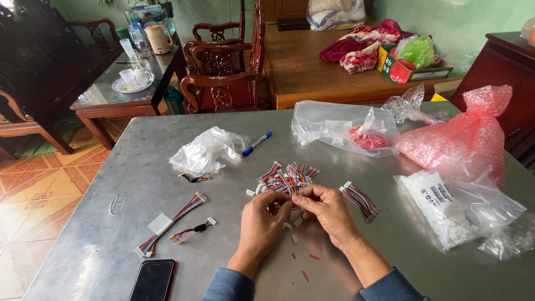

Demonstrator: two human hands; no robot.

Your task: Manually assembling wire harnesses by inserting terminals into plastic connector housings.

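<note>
My left hand (263,222) and my right hand (327,212) meet over the middle of the metal table (139,167), fingertips pinched together on a small multicoloured wire harness (281,202) with a white connector. Just beyond the fingers lies a pile of similar wire harnesses (287,177). One harness (361,200) lies right of my right hand. To the left lie a long harness (173,220) with a white tag and a shorter one (192,229). Small white connectors (293,238) lie under my wrists.
A black phone (152,280) lies at the near left edge. A crumpled clear bag (205,150), a blue marker (256,144), a clear bag with red parts (356,134), a pink bubble-wrap bag (468,139) and a bag of white parts (446,209) ring the work area. Carved wooden chairs (220,72) stand behind.
</note>
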